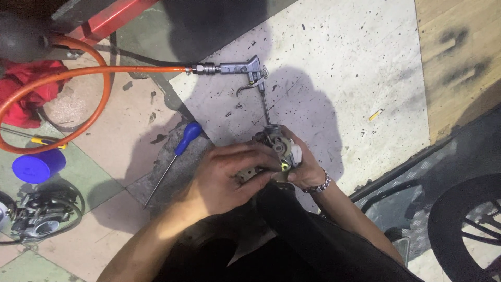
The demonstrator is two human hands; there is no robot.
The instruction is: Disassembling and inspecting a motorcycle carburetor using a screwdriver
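Observation:
A small grey metal carburettor [275, 146] is held over my lap, above the tiled floor. My right hand [305, 167] cups it from the right and underneath; a metal bracelet sits on that wrist. My left hand [229, 175] is closed on the part's left side, fingers curled over its body. A small yellow-green piece shows on the part near my thumbs. Both hands hide its lower half.
An air blow gun [245, 70] on an orange hose [99, 73] lies on the floor ahead. A blue-handled screwdriver [180, 149] lies left of my hands. Further left are a blue cap [37, 166], a second carburettor [39, 211] and a red rag [23, 83]. A wheel [469, 224] is at right.

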